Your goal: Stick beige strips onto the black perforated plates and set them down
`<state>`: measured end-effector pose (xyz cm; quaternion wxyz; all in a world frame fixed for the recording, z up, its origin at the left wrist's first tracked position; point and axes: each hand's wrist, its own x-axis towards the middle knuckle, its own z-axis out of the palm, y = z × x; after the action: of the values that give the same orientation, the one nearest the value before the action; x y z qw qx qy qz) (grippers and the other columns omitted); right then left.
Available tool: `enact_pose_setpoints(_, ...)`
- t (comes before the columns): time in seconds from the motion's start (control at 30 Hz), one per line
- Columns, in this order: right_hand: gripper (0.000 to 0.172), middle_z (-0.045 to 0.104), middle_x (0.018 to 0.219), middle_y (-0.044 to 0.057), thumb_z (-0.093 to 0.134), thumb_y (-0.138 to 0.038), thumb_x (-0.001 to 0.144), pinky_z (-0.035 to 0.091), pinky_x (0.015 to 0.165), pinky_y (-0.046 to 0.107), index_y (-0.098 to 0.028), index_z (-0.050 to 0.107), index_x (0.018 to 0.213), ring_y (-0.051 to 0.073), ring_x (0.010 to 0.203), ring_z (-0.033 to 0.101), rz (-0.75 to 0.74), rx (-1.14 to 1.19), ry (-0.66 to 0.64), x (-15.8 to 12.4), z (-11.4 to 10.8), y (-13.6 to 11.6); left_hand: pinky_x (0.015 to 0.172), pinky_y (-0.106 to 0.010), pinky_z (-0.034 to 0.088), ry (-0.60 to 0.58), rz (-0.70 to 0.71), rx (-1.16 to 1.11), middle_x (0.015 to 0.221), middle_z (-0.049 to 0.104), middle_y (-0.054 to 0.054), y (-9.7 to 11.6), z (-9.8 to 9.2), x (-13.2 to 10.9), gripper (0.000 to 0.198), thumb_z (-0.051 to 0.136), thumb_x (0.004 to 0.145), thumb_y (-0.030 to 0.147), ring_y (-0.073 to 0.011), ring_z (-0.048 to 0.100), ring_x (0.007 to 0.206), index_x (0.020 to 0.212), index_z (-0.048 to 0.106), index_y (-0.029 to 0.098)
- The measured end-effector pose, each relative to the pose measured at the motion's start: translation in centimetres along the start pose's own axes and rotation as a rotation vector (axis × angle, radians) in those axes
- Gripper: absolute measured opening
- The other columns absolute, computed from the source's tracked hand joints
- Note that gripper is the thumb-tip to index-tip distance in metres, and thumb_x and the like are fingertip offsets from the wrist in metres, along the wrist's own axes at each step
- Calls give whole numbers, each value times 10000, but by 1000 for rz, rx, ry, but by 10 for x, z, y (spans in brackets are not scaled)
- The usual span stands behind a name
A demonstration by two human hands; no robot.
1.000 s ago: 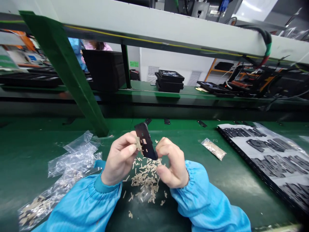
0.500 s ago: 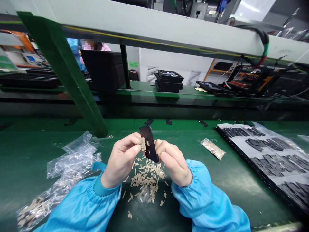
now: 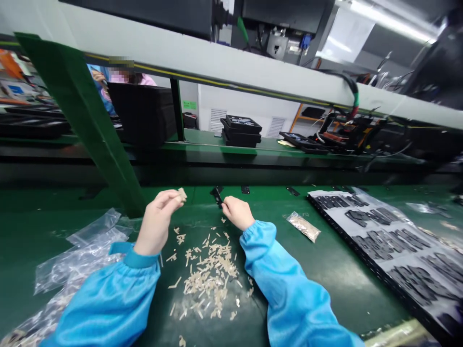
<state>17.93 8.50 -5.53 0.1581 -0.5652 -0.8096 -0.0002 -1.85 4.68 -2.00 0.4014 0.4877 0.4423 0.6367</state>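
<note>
A black part (image 3: 217,196) tilts toward the table's (image 3: 333,274) far edge, pinched in the right hand's (image 3: 238,212) closed fingers. The left hand (image 3: 157,219) — fingertips together — grips a tan piece (image 3: 182,194). Loose tan bits (image 3: 213,270) lie between the sleeves (image 3: 285,284).

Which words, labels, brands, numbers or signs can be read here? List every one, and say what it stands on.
No text can be read.
Green sign on the back wall: its marks are too small to read.
Pale label on the equipment above the white beam: too small and blurred to read.
Black part at the right hand: no readable text.
</note>
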Motion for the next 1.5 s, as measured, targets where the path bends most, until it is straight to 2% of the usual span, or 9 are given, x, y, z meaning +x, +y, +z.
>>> enact_pose_setpoints(0.23,288,565,1117,71,515,-326,876,490,816,399,-150,539,1103,188,962,574,289,-171,-113,60,36,49,721,-228,412,-34,-69,-9,790,571,6,-3,-11,8,163,651,669,326,-133,523,803,701,614,170)
enact_pose_setpoints(0.5,312,545,1156,83,521,-304,874,489,827,411,-149,516,1145,202,990,566,597,-109,-82,61,15,90,724,-241,408,-107,-81,-16,801,572,3,-2,-11,8,152,629,706,323,-137,523,801,716,609,173)
enact_pose_setpoints(0.7,244,599,1026,60,498,-300,888,516,741,339,-138,550,1064,155,860,602,369,226,-93,56,-14,57,847,-307,394,-179,-38,68,906,545,-29,-11,-1,4,150,597,730,315,-176,526,904,696,617,170)
enact_pose_setpoints(0.83,243,626,736,-6,305,-214,935,471,622,211,-148,532,878,90,663,600,83,482,-81,22,-30,7,978,-372,327,-265,-29,123,1058,517,-69,-11,11,-4,153,581,733,299,-225,489,1074,664,632,172)
enact_pose_setpoints(0.97,201,501,586,-50,401,-166,831,370,562,200,-175,456,638,84,568,483,-99,595,-21,-14,-52,-19,881,-343,419,-293,45,92,1135,493,-80,6,12,-14,147,574,744,303,-221,522,1033,681,616,177)
enact_pose_setpoints(1.13,189,421,549,-61,435,-161,780,309,529,206,-180,424,592,82,531,395,-180,628,4,-27,-64,-18,700,-281,439,-618,63,295,813,572,-45,16,9,-19,155,543,757,248,-172,547,772,639,604,167)
enact_pose_setpoints(1.23,190,414,544,-59,453,-210,803,303,502,207,-184,431,616,85,509,385,-162,637,40,-26,-60,-17,657,-258,412,-704,80,400,714,570,-12,13,14,-22,140,526,758,213,-153,528,701,639,591,175)
enact_pose_setpoints(1.4,125,496,720,25,483,-223,821,384,643,287,-179,493,704,160,696,457,-146,394,546,-34,-53,-31,646,-254,408,-597,23,298,691,561,-5,10,22,-27,147,522,773,241,-146,521,680,663,585,166)
enact_pose_setpoints(1.5,115,526,758,53,496,-215,826,364,677,323,-175,540,728,188,751,461,-248,220,629,-43,-53,-45,631,-253,420,-446,10,205,686,551,-5,11,22,-28,147,539,772,269,-145,519,666,684,586,161)
